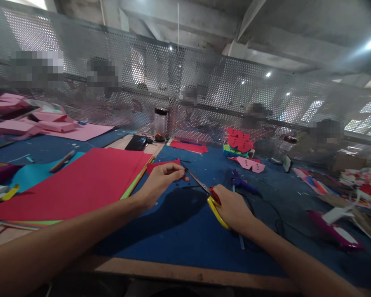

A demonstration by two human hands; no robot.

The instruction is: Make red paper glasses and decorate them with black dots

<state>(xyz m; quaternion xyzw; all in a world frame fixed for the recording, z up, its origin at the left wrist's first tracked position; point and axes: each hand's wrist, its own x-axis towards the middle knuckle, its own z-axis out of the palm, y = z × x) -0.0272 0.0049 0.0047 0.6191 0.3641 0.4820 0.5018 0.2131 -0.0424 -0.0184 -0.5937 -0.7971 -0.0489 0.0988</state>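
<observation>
Left hand (162, 180) over the middle of the blue worktop (200, 251), thumb and forefinger pinched on a small dark piece (186, 169); too small to tell what it is. Right hand (234, 207) wrapped around the scissors (216, 212), which have red and yellow handles. Blades point left and far, tips right at the dark piece — whether parted or closed, cannot tell.

Just beyond the left hand, a red scrap (156, 166) lies flat. To the left, a broad paper stack (77, 177), red on top, green and orange edges showing beneath. Far of the right hand, a blue glue gun (245, 184) on its side; farther off, a pink cutout (250, 164) with black dots, near a pile of red cutouts (240, 142). A dark-lidded jar (160, 126) stands upright at the far edge, before a perforated metal screen (210, 82). Far right — a second jar (282, 152), also lidded.
</observation>
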